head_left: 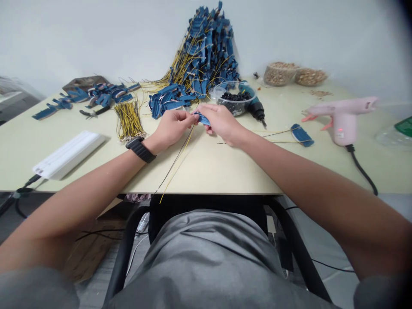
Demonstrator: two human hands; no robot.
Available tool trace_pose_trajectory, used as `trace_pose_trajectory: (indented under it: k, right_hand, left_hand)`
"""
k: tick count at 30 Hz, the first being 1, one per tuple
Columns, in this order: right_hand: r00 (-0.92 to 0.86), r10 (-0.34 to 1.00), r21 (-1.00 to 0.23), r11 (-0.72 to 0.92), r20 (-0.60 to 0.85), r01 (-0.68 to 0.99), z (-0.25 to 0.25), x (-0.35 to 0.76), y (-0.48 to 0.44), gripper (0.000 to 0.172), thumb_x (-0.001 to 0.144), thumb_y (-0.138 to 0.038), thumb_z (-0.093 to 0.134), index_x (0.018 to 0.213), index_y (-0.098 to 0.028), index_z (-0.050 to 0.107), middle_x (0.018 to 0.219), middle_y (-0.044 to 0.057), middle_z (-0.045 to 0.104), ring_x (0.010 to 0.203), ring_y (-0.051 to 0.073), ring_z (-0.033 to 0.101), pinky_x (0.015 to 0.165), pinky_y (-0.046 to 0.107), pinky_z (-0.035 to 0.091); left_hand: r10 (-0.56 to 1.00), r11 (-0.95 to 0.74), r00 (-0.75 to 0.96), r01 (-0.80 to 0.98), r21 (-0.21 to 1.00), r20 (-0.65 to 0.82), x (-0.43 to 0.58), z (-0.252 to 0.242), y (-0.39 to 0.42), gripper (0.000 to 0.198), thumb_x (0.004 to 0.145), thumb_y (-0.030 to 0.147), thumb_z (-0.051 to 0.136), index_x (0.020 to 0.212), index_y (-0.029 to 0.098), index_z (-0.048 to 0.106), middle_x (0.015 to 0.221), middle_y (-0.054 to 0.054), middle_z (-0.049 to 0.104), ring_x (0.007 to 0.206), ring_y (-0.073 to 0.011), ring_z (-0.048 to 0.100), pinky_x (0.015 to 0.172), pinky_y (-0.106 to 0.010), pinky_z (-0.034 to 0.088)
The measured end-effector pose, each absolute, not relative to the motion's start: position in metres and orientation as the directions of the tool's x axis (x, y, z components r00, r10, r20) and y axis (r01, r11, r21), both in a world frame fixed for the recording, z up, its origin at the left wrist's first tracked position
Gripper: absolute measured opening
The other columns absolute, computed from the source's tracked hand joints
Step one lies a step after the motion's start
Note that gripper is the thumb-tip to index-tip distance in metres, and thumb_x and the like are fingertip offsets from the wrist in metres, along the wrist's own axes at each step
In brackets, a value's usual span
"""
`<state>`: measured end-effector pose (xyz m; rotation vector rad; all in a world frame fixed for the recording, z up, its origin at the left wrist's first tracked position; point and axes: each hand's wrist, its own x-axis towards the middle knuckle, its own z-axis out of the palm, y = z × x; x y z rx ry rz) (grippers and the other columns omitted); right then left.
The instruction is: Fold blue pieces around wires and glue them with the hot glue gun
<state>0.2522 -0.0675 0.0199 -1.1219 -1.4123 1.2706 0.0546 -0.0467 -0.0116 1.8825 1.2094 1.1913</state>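
Observation:
Above the middle of the table, my right hand [223, 122] is closed around a small blue piece [202, 119] with wires. My left hand [173, 127] pinches the near end of the same piece, thumb against fingers. From there a black wire and a yellow wire [186, 144] hang down past the table's front edge. My fingers hide part of the blue piece. Another blue piece with two wires [301, 134] lies right of my right forearm. Left of my left hand is a bundle of yellow and black wires [129, 118] with bare-looking ends.
A tall heap of wired blue pieces [209, 51] leans against the wall. Before it stand a tub of black parts [234, 99] and a power screwdriver [255, 107]. A pink glue gun [343, 118] is right; pliers [94, 112] and a white power strip-like box [69, 154] are left.

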Motion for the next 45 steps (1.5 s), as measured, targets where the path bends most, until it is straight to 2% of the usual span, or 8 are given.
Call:
trace_pose_trajectory:
  k: [4,7,17,24,27,36,45]
  right_hand:
    - [-0.201,0.980,-1.000,-0.006,-0.010,0.024,0.023,0.252,-0.072,0.038,0.136,-0.021,0.058,0.102,-0.021,0.074,0.082,-0.001,0.068,0.055,0.009,0.045,0.045,0.021,0.029]
    - [-0.200,0.979,-0.999,-0.046,-0.046,0.004,0.024,0.252,-0.073,0.035,0.135,-0.018,0.057,0.104,-0.021,0.073,0.081,-0.002,0.068,0.053,0.009,0.043,0.044,0.019,0.026]
    - [-0.207,0.977,-0.998,-0.049,-0.042,-0.029,0.022,0.252,-0.073,0.035,0.130,-0.013,0.056,0.099,-0.020,0.072,0.076,-0.002,0.066,0.057,0.009,0.042,0.047,0.016,0.025]
    - [-0.218,0.975,-0.999,-0.043,-0.037,-0.022,0.022,0.253,-0.072,0.033,0.131,-0.014,0.056,0.101,-0.020,0.070,0.081,-0.002,0.067,0.059,0.009,0.042,0.048,0.017,0.026]
    - [-0.222,0.974,-0.999,-0.044,-0.037,-0.023,0.021,0.254,-0.072,0.034,0.132,-0.016,0.054,0.102,-0.021,0.070,0.083,-0.002,0.066,0.060,0.009,0.041,0.049,0.017,0.025]
    - [-0.250,0.968,-0.999,-0.022,-0.011,-0.040,0.020,0.255,-0.074,0.033,0.129,-0.016,0.055,0.101,-0.022,0.072,0.086,-0.001,0.065,0.061,0.010,0.040,0.049,0.018,0.025]
    - [-0.254,0.967,-0.997,-0.045,-0.028,-0.060,0.020,0.254,-0.074,0.032,0.126,-0.013,0.053,0.100,-0.022,0.070,0.083,-0.002,0.066,0.059,0.010,0.039,0.049,0.018,0.023]
  left_hand:
    - [0.914,-0.405,0.186,0.365,0.839,0.360,0.054,-0.013,-0.046,0.043,0.116,0.030,0.095,0.074,0.022,0.089,0.087,-0.005,0.088,0.082,-0.0189,0.069,0.084,-0.036,0.052]
    - [0.912,-0.408,0.191,0.359,0.839,0.362,0.054,-0.014,-0.046,0.040,0.115,0.032,0.097,0.077,0.022,0.092,0.084,-0.004,0.086,0.079,-0.0186,0.067,0.083,-0.037,0.052]
    - [0.917,-0.386,0.210,0.266,0.883,0.338,0.058,-0.009,-0.053,0.049,0.117,0.028,0.093,0.069,0.023,0.084,0.088,-0.005,0.088,0.086,-0.0198,0.071,0.092,-0.037,0.058]
    - [0.935,-0.345,0.176,0.241,0.907,0.309,0.062,-0.007,-0.060,0.047,0.115,0.027,0.092,0.069,0.024,0.084,0.091,-0.006,0.089,0.091,-0.0212,0.073,0.099,-0.038,0.060]
    - [0.951,-0.293,0.152,0.177,0.940,0.268,0.066,-0.008,-0.061,0.046,0.113,0.023,0.090,0.067,0.023,0.081,0.090,-0.006,0.087,0.092,-0.0214,0.073,0.101,-0.038,0.060]
    - [0.971,-0.162,0.176,-0.008,0.987,0.161,0.068,-0.006,-0.060,0.040,0.104,0.014,0.088,0.066,0.025,0.083,0.085,-0.005,0.077,0.085,-0.0199,0.059,0.091,-0.038,0.051]
    - [0.969,-0.176,0.187,0.057,0.983,0.163,0.065,-0.007,-0.057,0.030,0.099,0.019,0.087,0.070,0.025,0.085,0.088,-0.007,0.077,0.089,-0.0220,0.062,0.094,-0.039,0.053]
